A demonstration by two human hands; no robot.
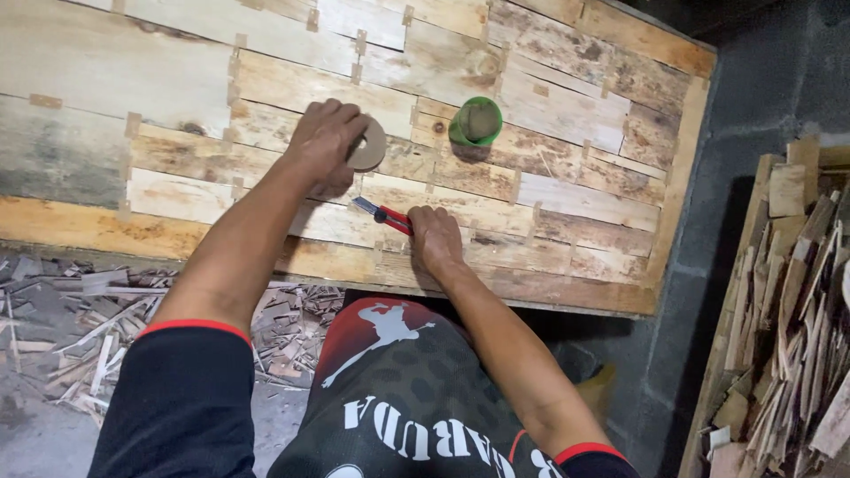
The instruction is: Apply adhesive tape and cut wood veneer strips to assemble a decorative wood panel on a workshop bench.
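While my left hand [323,142] presses down on a roll of brown paper tape [368,144], fingers curled over its edge and clamped on it, my right hand [434,239] is wrapped tight around a utility knife [382,214]. The knife's got a red body and its grey front end sticks out to the left of my fist, lying low against the wood between my two hands. The tape roll is a flat tan ring, mostly visible on the right side of my hand, hole partly covered by my thumb.

Both sit on the big veneer sheet [567,142] spread over the bench, a patchwork of pale and brownish wood strips joined with little tan tape patches at the seams. Some strips are pretty stained and grey. Further up right of the roll there's a green cup [475,121] standing on the sheet. Wood scraps [80,319] litter the floor on my left, and a stack of veneer offcuts [788,327] leans on my right.
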